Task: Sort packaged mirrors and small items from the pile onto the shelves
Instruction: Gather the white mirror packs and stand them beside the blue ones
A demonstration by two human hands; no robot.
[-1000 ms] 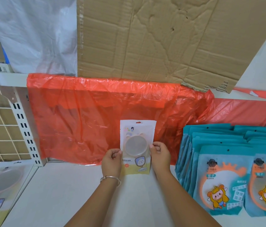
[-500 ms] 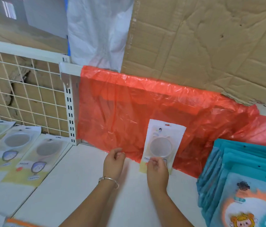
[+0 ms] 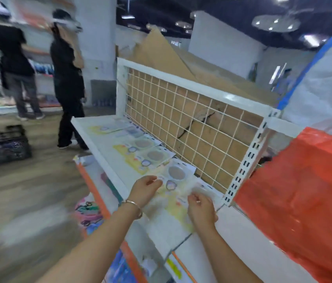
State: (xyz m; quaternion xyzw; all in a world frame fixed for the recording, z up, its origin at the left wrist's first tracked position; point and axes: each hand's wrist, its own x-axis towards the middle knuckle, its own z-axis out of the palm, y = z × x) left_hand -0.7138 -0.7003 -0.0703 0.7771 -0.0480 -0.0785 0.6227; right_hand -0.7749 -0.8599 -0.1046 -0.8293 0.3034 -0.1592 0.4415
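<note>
Head view, motion-blurred. Landmark: the white wire grid panel [image 3: 191,127].

1. Two hands work just in front of the panel's lower right corner. The left hand [image 3: 143,192] carries one bracelet [image 3: 134,205] on its wrist. Its thumb and forefinger are closed together on the left edge of one mirror package [image 3: 176,173].
2. The right hand [image 3: 202,211] has its fingers curled onto the right lower edge of the same package.
3. The package lies flat on the white shelf [image 3: 104,152] at the foot of the panel.
4. Four more packages [image 3: 154,155] lie in one row along the panel's foot; the far two are too blurred to detail.
5. One red plastic sheet [image 3: 304,190] hangs right of the panel.
6. Cardboard [image 3: 161,52] stands behind it.
7. Left of the panel and well apart: one black crate [image 3: 2,144] on the floor and two persons [image 3: 67,74] in black.
</note>
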